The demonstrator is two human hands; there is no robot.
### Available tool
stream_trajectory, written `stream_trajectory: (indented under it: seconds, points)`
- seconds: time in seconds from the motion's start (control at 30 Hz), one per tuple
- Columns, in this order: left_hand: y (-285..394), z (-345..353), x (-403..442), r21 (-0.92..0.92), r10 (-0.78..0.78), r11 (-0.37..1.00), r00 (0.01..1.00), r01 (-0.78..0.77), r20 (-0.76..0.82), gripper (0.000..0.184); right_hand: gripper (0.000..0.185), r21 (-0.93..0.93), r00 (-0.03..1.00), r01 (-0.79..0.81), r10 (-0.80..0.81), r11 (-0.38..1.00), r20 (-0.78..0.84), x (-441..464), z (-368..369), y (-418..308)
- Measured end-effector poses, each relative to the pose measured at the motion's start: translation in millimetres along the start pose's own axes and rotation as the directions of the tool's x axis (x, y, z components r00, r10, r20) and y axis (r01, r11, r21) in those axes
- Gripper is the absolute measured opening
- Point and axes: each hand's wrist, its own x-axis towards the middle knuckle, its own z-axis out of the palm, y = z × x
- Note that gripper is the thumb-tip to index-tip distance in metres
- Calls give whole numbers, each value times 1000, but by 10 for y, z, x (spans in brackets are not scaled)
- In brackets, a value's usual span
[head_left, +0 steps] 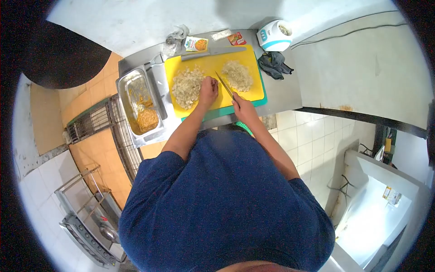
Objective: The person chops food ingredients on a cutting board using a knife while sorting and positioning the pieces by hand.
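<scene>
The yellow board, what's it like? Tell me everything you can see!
The yellow board is a bright, flat rectangle that looks like plastic. It lies on a green board, which shows along its near and right edges. On it sit a bigger left pile and smaller right pile of pale chopped food. A large knife lies along its far edge. The left hand and a smaller knife are over it.

Placed at left on the steel counter (290,93): 1 metal tray (133,81) holding orange-brown food (147,119). Lined up near the wall (190,18): 1 crumpled clear bag (176,38), 1 white-and-orange packet (195,44), 1 red packet (236,39). Standing at right: 1 white-and-blue appliance (273,37), with 1 crumpled black bag (273,65) just beside.
</scene>
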Motion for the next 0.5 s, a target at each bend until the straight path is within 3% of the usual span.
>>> stream_trajectory:
  seconds: [0.07, 0.17, 0.5]
  points:
    - [-30, 23, -22, -7, -7, 1000, 1000, 6, -13, 19, 41, -10, 999, 49, -49, 999, -20, -69, 69, 94]
    - [66, -26, -14, 63, 5, 998, 1000, -4, -19, 19, 40, -26, 998, -33, 34, 999, 45, -137, -57, -89]
    - [39, -10, -9, 56, -21, 998, 1000, 21, 4, 21, 41, -73, 998, 60, -60, 995, 14, -153, 35, 3]
